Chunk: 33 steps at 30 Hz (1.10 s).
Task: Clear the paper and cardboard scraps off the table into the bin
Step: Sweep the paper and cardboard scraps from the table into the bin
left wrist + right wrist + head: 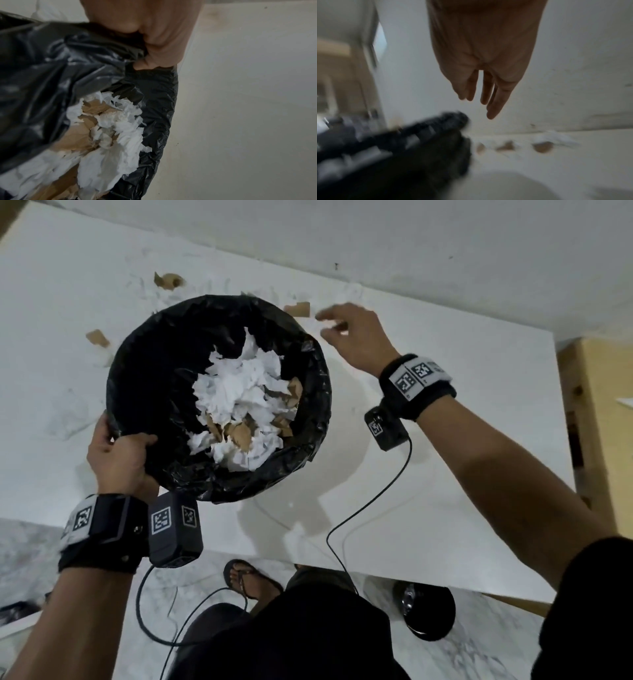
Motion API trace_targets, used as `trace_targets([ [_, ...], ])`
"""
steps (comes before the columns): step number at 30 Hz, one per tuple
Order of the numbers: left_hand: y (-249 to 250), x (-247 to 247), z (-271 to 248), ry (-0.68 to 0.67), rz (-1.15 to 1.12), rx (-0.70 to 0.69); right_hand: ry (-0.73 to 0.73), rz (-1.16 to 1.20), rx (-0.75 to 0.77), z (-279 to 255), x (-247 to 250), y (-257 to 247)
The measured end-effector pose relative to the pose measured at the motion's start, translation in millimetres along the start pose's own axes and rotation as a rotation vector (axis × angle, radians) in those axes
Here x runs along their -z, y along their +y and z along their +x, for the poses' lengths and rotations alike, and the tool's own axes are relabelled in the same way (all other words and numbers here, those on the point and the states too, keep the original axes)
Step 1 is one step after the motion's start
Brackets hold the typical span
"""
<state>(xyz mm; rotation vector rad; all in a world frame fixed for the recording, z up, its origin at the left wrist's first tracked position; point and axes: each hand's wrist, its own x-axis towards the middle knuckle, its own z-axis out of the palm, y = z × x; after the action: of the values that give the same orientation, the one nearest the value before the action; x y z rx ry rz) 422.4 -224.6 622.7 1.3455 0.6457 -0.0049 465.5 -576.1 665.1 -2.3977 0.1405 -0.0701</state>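
1. L hand (118,455) grips the near-left rim of the bin (144,364), thumb curled over the black liner; the wrist view shows the thumb bunching the plastic. The bin is held tilted, mouth up toward the head cam, over the table (445,405).
2. Bin is already part full: white paper w/ brown cardboard bits heaped inside (243,402).
3. R hand (352,337) is empty. Fingers loosely spread and near straight, reaching out past the bin's far-right rim; nothing pinched yet.
4. Key relation: the nearest scrap (297,309) lies just beyond the R fingertips, up and to the left, between hand and bin rim. So R hand is the nearer one by far; L is busy w/ the bin anyway.
5. That scrap looks flat on the table; its long axis runs roughly across the view, but blur makes this unsure.
6. More scraps sit farther left: one behind the bin (168,281), one by its left side (97,338). Both well apart from the R hand.
7. Judgement: task is mostly done; next pick needs a short reach forward-left, then a drop over the rim close by.
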Motion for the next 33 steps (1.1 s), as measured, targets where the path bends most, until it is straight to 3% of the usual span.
trace_targets([
  [4,-2.6,-8.2,1.3,0.009,0.005,0.019,-0.558,-0.545,-0.135,-14.1,-21.7,97.0],
  [7,-7.1,-20.6,2.9,0.026,0.017,0.025,-0.663,-0.640,-0.074,-24.6,-42.3,137.4],
  [12,-16.8,-41.4,5.0,0.037,0.012,0.041,-0.457,-0.592,0.107,-36.0,-54.5,156.0],
  [15,-21.5,-52.6,6.3,0.035,0.024,0.046,-0.409,-0.578,0.169,-26.1,-56.0,157.2],
  [18,-23.5,-62.1,7.9,0.037,0.038,0.045,-0.326,-0.518,0.083,3.2,-48.9,162.6],
  [23,-24.7,-75.4,9.0,0.044,0.035,0.035,0.022,-0.293,-0.086,87.2,-25.2,178.3],
  [25,-26.5,-78.8,8.6,0.040,0.028,0.035,0.095,-0.245,-0.128,121.5,-16.7,183.0],
  [29,-32.9,-84.1,9.5,0.067,0.033,0.040,0.147,-0.175,-0.199,173.6,-10.9,188.6],
  [33,-39.1,-85.9,10.4,0.068,0.048,0.048,0.095,-0.193,-0.236,197.8,-15.6,193.3],
])
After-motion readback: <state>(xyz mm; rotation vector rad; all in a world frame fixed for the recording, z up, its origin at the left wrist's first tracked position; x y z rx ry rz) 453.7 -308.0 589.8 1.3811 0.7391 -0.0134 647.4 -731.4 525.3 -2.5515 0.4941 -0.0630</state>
